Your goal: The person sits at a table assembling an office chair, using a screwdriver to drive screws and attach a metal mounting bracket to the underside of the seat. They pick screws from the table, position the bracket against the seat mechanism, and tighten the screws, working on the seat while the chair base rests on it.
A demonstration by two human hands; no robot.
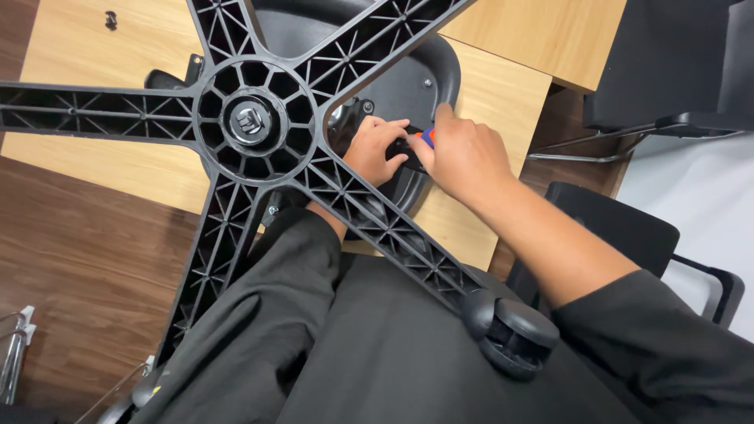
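An upside-down office chair lies on a wooden board, its black star base (pixel 255 122) with ribbed legs facing me. My left hand (pixel 375 149) reaches under one leg and rests on the black underside of the seat (pixel 408 86). My right hand (pixel 463 153) is closed around a small tool with a blue and orange handle (pixel 426 137), pressed against the seat underside next to my left fingers. The tool's tip is hidden between the two hands.
One black caster wheel (pixel 510 330) sits at the end of the leg over my lap. Another black chair (pixel 628 235) stands at right, and a dark chair seat (pixel 675 63) at upper right. Brown wooden floor (pixel 78 267) lies at left.
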